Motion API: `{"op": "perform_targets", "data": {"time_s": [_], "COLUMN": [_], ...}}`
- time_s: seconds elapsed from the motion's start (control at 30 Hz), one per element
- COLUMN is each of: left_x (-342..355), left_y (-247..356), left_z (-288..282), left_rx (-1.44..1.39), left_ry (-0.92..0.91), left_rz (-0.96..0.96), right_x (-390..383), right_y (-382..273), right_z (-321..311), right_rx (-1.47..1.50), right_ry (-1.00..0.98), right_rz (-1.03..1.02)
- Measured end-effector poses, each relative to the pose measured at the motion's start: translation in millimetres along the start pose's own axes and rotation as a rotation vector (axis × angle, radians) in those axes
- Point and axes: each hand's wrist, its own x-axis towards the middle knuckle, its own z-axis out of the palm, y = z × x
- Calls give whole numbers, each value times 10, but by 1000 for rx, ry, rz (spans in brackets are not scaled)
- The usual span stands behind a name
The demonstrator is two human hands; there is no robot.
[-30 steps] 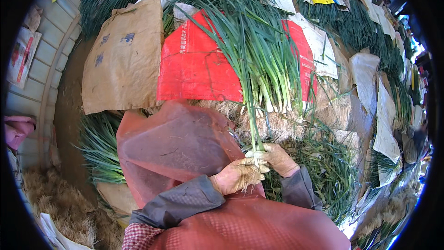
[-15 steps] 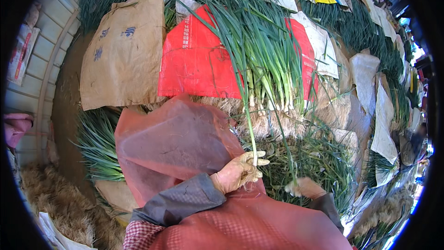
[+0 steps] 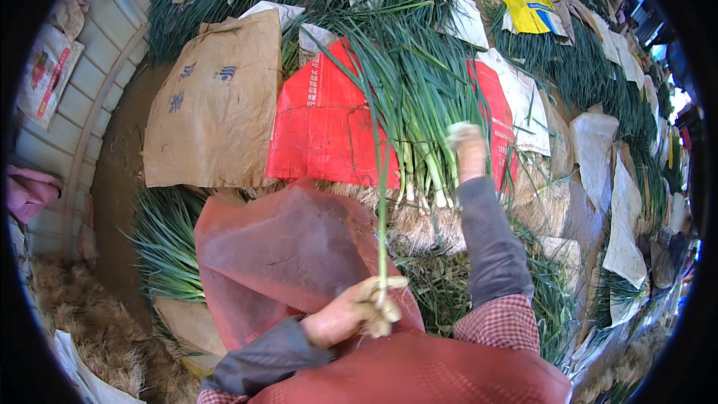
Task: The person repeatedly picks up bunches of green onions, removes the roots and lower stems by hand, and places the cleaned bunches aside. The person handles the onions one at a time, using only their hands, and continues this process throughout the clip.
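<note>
My left hand (image 3: 359, 310), in a pale glove, is closed round the white root end of a single green onion (image 3: 383, 236). Its long leaf stands up and away from me, over a red sack (image 3: 329, 131). My right hand (image 3: 467, 142) reaches forward over the right side of a pile of green onions (image 3: 422, 131), their white ends toward me. That hand is blurred, its fingertips lie against the leaves, and whether it grips any cannot be made out. A reddish translucent apron (image 3: 292, 243) covers my lap.
Leaf trimmings (image 3: 437, 292) lie heaped right of my lap. A brown sack (image 3: 213, 105) covers onions at the left, with more onion leaves (image 3: 176, 243) below it. Rooty onion bundles (image 3: 426, 236) line up under the pile. A yellow bag (image 3: 535, 11) lies far right.
My right hand has moved from the trimmings forward to the onion pile, and no strand trails from it now. My left hand, still with its onion, has come slightly nearer and left.
</note>
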Motion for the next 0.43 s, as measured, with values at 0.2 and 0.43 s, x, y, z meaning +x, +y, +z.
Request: {"op": "perform_targets", "data": {"time_s": [0.2, 0.43], "left_x": [-654, 151], "left_y": [321, 352], "left_z": [-146, -218], "left_rx": [35, 28], "left_ry": [30, 74], "left_rz": [457, 318], "right_x": [-184, -686], "right_y": [-469, -564], "right_z": [210, 627], "right_rx": [-1009, -1194], "right_ry": [54, -158], "right_rz": [234, 770]}}
